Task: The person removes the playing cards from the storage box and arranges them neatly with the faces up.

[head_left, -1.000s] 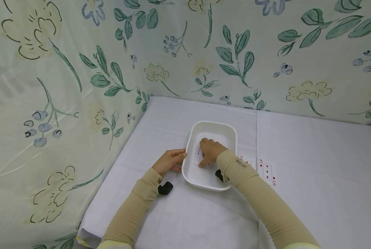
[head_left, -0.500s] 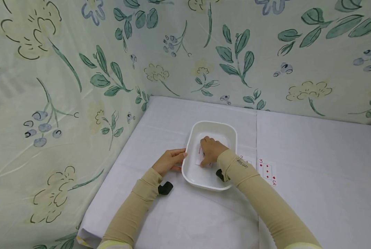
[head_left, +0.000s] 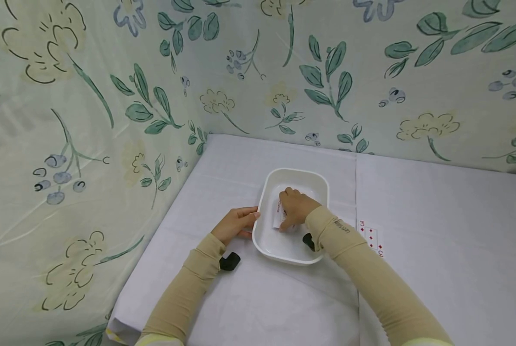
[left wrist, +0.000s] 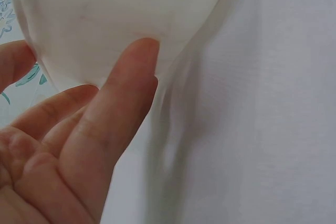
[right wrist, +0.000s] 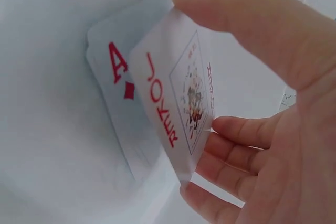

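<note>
A white rectangular tray (head_left: 279, 252) stands on the cloth-covered table. My left hand (head_left: 235, 225) holds the tray's left side, thumb at the rim and other fingers against the outer wall; the left wrist view shows them on the white wall (left wrist: 105, 19). Inside the tray, my right hand (head_left: 298, 209) grips a joker playing card (right wrist: 160, 98) by its edges, thumb at one corner and fingertips along the opposite edge. The joker is tilted. Below and partly behind it lies an ace of diamonds (right wrist: 123, 124), its far part hidden by the joker.
A three of diamonds (head_left: 372, 239) lies face up on the white table cloth (head_left: 448, 230) to the right of the tray, partly overlapped by the right sleeve (head_left: 348, 245). Floral fabric (head_left: 249, 72) hangs behind and to the left of the table. Black pieces (head_left: 229, 262) sit at both wrists.
The right hand has shifted slightly rightward inside the tray. Its sleeve now hides the two of diamonds that showed beside the tray. The left hand and tray have stayed in place.
</note>
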A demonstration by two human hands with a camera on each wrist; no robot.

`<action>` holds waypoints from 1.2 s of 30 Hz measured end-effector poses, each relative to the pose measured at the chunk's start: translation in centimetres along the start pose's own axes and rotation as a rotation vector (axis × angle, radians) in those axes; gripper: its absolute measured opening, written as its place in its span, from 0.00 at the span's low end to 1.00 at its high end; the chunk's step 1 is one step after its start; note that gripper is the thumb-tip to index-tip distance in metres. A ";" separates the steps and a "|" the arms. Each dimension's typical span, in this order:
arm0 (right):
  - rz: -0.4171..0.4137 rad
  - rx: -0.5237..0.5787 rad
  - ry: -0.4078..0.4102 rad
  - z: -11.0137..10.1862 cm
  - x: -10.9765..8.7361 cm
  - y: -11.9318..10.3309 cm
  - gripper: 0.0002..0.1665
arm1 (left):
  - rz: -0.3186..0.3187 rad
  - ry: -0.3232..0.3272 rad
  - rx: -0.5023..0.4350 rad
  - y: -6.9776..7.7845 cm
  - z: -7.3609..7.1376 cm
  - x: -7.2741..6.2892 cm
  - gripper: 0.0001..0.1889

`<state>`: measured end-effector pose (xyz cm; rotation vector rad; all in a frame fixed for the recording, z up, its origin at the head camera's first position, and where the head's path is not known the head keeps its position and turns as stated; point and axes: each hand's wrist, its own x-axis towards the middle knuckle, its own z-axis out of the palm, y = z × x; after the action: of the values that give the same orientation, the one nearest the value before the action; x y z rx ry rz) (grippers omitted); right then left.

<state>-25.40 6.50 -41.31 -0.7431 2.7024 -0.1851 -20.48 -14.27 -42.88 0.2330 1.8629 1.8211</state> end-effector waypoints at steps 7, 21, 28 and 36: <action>-0.018 -0.019 0.009 -1.2 -1.1 0.1 0.54 | 0.002 0.011 -0.006 0.0 0.0 0.0 0.25; -0.039 0.049 0.111 -2.9 -3.9 1.7 0.55 | -0.001 0.016 -0.007 0.1 0.1 0.0 0.25; -0.053 0.060 0.181 -3.6 -6.3 3.2 0.53 | -0.005 0.008 -0.005 0.0 0.0 0.0 0.25; -0.029 0.078 0.198 -3.7 -9.4 6.7 0.52 | -0.004 0.001 -0.012 0.0 -0.1 0.1 0.25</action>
<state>-22.29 17.18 -36.57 -0.7779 2.8509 -0.3884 -20.61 -14.33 -42.91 0.2238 1.8515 1.8300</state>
